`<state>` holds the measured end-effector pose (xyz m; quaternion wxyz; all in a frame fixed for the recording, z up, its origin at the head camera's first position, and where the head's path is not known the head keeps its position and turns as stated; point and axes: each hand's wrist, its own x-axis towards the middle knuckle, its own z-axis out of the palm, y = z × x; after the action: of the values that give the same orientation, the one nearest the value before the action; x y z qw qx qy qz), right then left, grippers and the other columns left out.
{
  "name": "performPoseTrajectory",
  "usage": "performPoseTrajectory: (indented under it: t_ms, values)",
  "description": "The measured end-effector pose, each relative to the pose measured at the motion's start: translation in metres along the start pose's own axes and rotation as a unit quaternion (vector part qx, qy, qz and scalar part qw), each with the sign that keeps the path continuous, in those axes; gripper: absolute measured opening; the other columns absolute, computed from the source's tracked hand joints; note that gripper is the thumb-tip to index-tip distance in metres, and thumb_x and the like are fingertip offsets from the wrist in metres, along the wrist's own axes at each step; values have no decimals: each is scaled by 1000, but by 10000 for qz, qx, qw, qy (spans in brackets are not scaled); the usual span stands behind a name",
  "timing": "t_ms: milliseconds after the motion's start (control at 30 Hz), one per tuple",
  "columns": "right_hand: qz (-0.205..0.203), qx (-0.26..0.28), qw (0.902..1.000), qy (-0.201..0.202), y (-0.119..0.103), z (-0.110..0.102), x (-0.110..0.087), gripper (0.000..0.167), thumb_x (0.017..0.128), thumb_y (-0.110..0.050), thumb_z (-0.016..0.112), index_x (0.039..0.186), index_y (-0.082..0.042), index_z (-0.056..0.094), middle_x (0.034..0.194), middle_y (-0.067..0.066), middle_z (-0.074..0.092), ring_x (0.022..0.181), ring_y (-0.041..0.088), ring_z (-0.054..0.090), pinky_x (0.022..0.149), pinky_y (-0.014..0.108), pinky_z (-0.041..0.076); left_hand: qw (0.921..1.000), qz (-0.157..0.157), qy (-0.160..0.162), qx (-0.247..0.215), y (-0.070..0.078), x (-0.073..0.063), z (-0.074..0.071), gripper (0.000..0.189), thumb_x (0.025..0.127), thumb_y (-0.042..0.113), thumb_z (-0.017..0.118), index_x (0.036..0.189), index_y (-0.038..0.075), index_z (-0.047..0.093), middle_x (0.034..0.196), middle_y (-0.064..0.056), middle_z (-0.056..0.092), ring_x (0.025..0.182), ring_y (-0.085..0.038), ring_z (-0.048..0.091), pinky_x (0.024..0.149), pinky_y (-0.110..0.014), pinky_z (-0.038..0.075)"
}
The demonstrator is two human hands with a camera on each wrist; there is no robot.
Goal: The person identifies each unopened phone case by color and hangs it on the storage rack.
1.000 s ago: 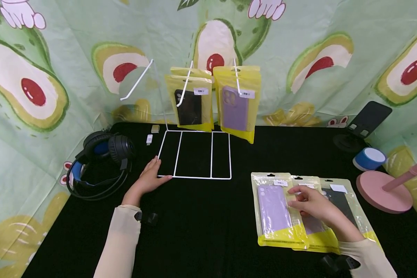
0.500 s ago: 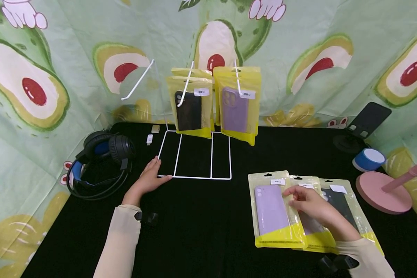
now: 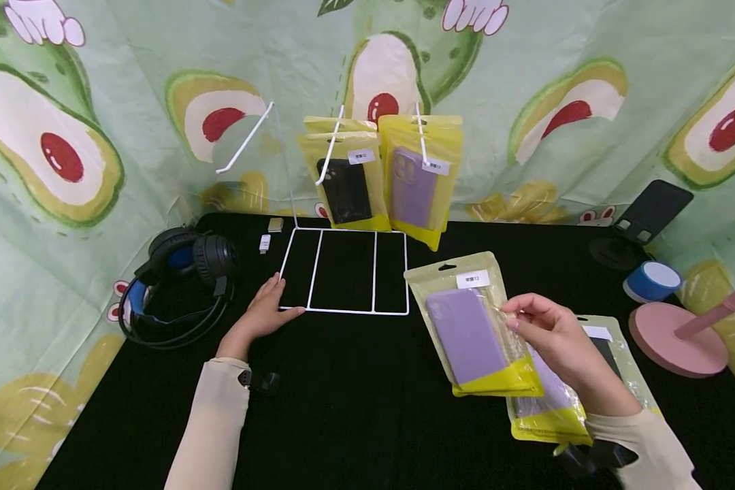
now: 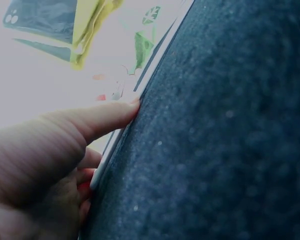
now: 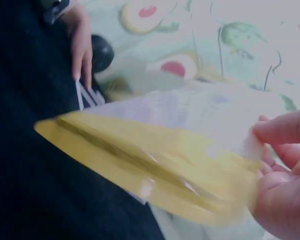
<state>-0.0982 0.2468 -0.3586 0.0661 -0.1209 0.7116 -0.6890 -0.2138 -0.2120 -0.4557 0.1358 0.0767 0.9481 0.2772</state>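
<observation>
Left of the white wire display rack (image 3: 358,312) lie black over-ear headphones (image 3: 214,260). The left hand (image 3: 262,316) rests on the rack's near left corner, fingers and thumb spread, thumb touching the front bar. Above the rack's base, a yellow-edged clear plastic packet with a black phone case (image 3: 345,192) hangs on one prong, and a similar packet with a purple case (image 3: 413,182) on the prong to its right.

In front of the rack's right side, a clear, yellow-bottomed packet holding a flat purple phone case (image 3: 467,335) is raised by the right hand (image 3: 557,347), which pinches its right edge between thumb and fingers. The packet extends leftward from that grip; its long axis slants, the hole end toward the rack, the yellow end toward the person. The right hand is at it; the left is well apart, at the rack.

Farther right of the rack, partly under the right arm, lie another purple-case packet (image 3: 551,408) and a black-case packet (image 3: 628,366).
</observation>
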Motion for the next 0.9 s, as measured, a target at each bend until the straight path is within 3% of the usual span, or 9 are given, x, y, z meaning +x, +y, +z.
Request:
performPoseTrajectory:
  t_ms: [167, 467, 633, 900]
  values:
    - [-855, 892, 9911, 494, -16, 15, 13, 26, 93, 9, 48, 94, -10, 66, 94, 0, 63, 80, 10, 55, 70, 19, 48, 10000, -21, 3, -19, -1, 0, 0, 84, 92, 39, 57, 147, -9, 15, 156, -24, 1, 142, -41, 0, 113, -55, 7]
    - [-1502, 1837, 9648, 1129, -46, 39, 48, 14, 90, 6, 57, 87, -5, 65, 93, 4, 65, 80, 15, 56, 69, 22, 49, 10000, -37, -10, -16, -1, 0, 0, 84, 92, 39, 57, 147, -8, 15, 156, -23, 1, 142, -40, 0, 113, -55, 6]
    - [-1561, 2208, 9536, 1322, -52, 49, 70, 15, 89, 8, 58, 83, -4, 65, 88, 4, 63, 80, 15, 55, 71, 21, 49, 10000, 20, -3, -17, -1, 0, 1, 84, 92, 39, 57, 147, -9, 15, 156, -24, 2, 143, -39, 0, 113, -53, 7]
    - [-1176, 2535, 9468, 1594, -48, 51, 95, 18, 88, 7, 58, 78, -6, 65, 83, 3, 59, 77, 15, 55, 71, 22, 48, 10000, 69, 21, 0, -1, 0, 0, 84, 92, 38, 57, 146, -10, 16, 155, -25, 2, 142, -41, 1, 113, -54, 7]
